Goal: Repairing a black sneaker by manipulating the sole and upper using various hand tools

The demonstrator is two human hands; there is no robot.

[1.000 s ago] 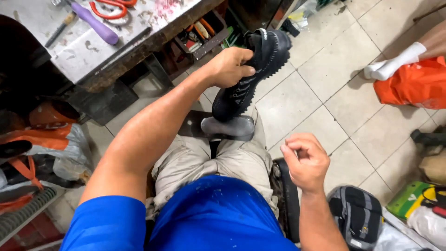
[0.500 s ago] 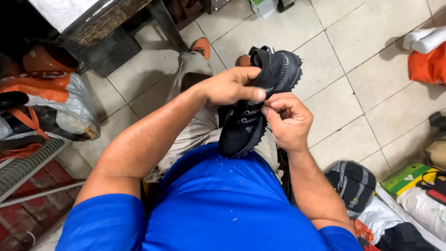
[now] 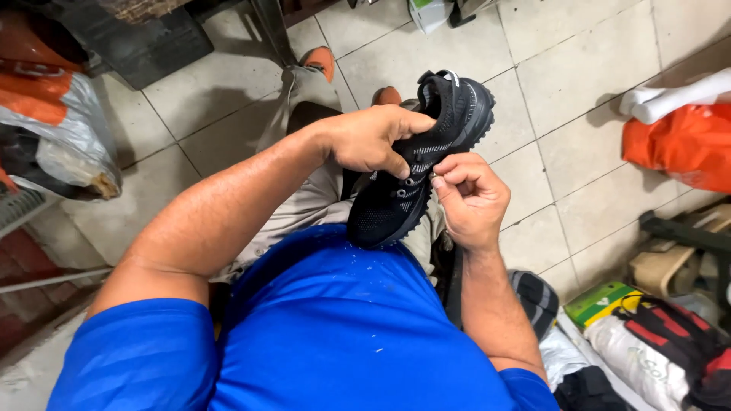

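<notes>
1. black sneaker (image 3: 426,164): held in the air over the person's lap, clear of the tiled floor (image 3: 563,91). sole edge faces the right side of the view, the upper and lace area face the person.
2. long axis: runs on a slant from the toe, low and close to the blue shirt (image 3: 335,320), up and away to the heel, which is the far, high end near the top of the view. the toe points back at the person's belly, the heel opening away from the body.
3. left hand (image 3: 365,141): wrapped over the middle of the sneaker from its left side, fingers curled and pressed on the upper, thumb across the lace area. it carries the shoe.
4. right hand (image 3: 472,194): just at the sneaker's right side, by the sole edge. thumb and forefinger pressed together in a pinch at the lace row; what they pinch is too small to tell. the other fingers are curled in.
5. nearness: both hands touch the sneaker; the left lies at its middle, the right a little lower, toward the toe.
6. surroundings: orange bag (image 3: 678,148) on the floor to the right, well apart; another shoe (image 3: 537,293) beside the right forearm.
</notes>
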